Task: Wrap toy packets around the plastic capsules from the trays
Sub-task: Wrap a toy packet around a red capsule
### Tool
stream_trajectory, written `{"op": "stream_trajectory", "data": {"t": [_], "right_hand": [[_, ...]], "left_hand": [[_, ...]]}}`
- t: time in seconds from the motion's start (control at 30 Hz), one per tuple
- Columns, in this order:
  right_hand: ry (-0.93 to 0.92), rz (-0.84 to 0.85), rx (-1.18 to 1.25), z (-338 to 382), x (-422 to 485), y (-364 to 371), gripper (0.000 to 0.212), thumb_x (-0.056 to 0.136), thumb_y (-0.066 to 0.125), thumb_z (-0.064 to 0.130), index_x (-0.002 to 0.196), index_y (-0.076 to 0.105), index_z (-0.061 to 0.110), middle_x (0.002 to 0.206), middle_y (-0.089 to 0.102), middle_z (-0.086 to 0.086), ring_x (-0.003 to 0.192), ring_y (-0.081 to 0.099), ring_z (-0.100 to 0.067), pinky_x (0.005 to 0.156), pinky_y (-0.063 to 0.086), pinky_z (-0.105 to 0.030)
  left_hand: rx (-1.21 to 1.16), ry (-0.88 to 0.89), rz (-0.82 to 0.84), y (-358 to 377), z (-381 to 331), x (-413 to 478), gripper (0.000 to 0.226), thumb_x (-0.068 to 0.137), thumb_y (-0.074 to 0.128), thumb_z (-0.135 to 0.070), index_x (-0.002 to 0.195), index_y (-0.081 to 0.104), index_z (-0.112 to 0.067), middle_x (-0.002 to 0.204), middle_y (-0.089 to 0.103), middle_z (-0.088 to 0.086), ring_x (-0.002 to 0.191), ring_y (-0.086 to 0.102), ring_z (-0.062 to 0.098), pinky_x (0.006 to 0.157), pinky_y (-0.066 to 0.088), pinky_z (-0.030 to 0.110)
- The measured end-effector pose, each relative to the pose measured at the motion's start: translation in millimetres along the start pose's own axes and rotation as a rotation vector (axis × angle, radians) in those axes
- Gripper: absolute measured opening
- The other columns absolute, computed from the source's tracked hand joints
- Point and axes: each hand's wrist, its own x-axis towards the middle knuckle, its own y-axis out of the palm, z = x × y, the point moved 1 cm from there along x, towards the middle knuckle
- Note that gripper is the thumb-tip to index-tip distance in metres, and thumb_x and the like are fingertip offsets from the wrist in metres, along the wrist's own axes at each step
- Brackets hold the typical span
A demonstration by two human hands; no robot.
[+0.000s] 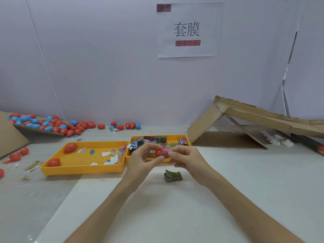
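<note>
While packet (166,153) is sitting partway over capsule (158,153), held above table, left hand (141,159) is pinching capsule, right hand (188,159) gripping packet. Two capsules (70,147) waiting in tray (82,171) at 9 o'clock, pile (52,125) lying at 10 o'clock. Judging most work remaining.

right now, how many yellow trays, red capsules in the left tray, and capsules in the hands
yellow trays: 2, left tray and right tray
red capsules in the left tray: 2
held red capsule, between left hand and right hand: 1
total: 5
</note>
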Motion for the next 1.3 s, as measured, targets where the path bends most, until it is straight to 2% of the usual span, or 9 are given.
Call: {"op": "stream_trajectory", "data": {"t": [0.17,0.27,0.37,0.47,0.6,0.87,1.0,1.17,1.3], "right_hand": [[-0.108,-0.052,-0.142,-0.4,-1.6,1.7,0.005,0.087,0.076,0.012,0.090,0.076,0.007,0.082,0.073,-0.005,0.072,0.069,-0.015,0.072,0.053,-0.031],[-0.194,-0.114,-0.253,-1.1,-2.3,4.8,0.010,0.082,0.082,0.013,0.082,0.072,0.014,0.081,0.070,0.004,0.072,0.065,-0.012,0.068,0.053,-0.026],[-0.248,-0.149,-0.330,-0.4,-1.9,5.5,0.024,0.079,0.085,0.020,0.094,0.067,0.023,0.095,0.066,0.009,0.081,0.067,-0.006,0.071,0.054,-0.022],[-0.228,-0.075,-0.321,-1.3,-2.6,6.5,0.038,0.080,0.085,0.019,0.111,0.065,0.024,0.106,0.067,0.006,0.091,0.069,-0.007,0.078,0.059,-0.027],[-0.257,-0.047,-0.344,-2.7,-2.4,7.8,0.031,0.083,0.081,0.012,0.111,0.070,0.021,0.101,0.073,0.003,0.091,0.072,-0.012,0.077,0.059,-0.028],[-0.299,-0.039,-0.370,-3.4,-2.0,5.7,0.027,0.084,0.080,0.009,0.102,0.073,0.028,0.095,0.076,0.005,0.087,0.073,-0.012,0.077,0.060,-0.029],[-0.314,-0.030,-0.389,-3.8,-1.9,6.0,0.027,0.084,0.080,0.008,0.104,0.073,0.025,0.094,0.076,0.005,0.088,0.073,-0.012,0.077,0.059,-0.027],[-0.331,-0.039,-0.386,-4.7,-2.6,6.0,0.029,0.083,0.080,0.007,0.103,0.073,0.027,0.093,0.076,0.005,0.088,0.073,-0.013,0.078,0.059,-0.028],[-0.331,-0.035,-0.399,-5.5,-1.9,4.6,0.027,0.083,0.080,0.008,0.104,0.074,0.023,0.093,0.077,0.004,0.087,0.073,-0.013,0.078,0.060,-0.029]], "left_hand": [[0.002,-0.012,-0.037,-0.6,0.4,1.3,0.014,0.086,0.079,-0.018,0.092,0.072,-0.029,0.094,0.074,-0.006,0.085,0.071,0.012,0.074,0.057,0.023],[-0.021,-0.032,-0.027,-1.9,0.4,1.7,0.018,0.086,0.078,-0.013,0.089,0.073,-0.030,0.094,0.075,-0.004,0.086,0.072,0.013,0.075,0.058,0.023],[-0.058,-0.044,-0.025,-1.8,-1.1,1.3,0.019,0.086,0.078,-0.012,0.088,0.073,-0.031,0.094,0.076,-0.003,0.087,0.073,0.014,0.073,0.056,0.022],[-0.087,-0.054,-0.026,-3.6,-2.5,1.5,0.020,0.085,0.078,-0.013,0.087,0.074,-0.032,0.094,0.075,-0.004,0.087,0.073,0.012,0.073,0.056,0.020],[-0.109,-0.094,-0.030,-4.9,-1.5,1.8,0.022,0.082,0.082,-0.016,0.092,0.073,-0.034,0.100,0.075,-0.005,0.091,0.073,0.014,0.075,0.057,0.022],[-0.133,-0.153,0.011,-6.0,-0.6,1.2,0.019,0.076,0.085,-0.022,0.093,0.077,-0.025,0.095,0.078,0.002,0.092,0.075,0.020,0.079,0.061,0.031],[-0.170,-0.180,0.019,-6.7,-1.3,1.4,0.027,0.067,0.085,-0.033,0.092,0.080,-0.025,0.095,0.078,0.004,0.091,0.074,0.020,0.072,0.059,0.025],[-0.226,-0.213,0.026,-6.4,3.4,1.6,0.030,0.067,0.086,-0.028,0.095,0.080,-0.022,0.098,0.078,0.005,0.094,0.075,0.024,0.083,0.060,0.029],[-0.299,-0.257,0.050,-6.5,4.4,0.4,0.034,0.067,0.087,-0.026,0.099,0.080,-0.017,0.102,0.077,0.011,0.098,0.075,0.029,0.083,0.060,0.030]]}}
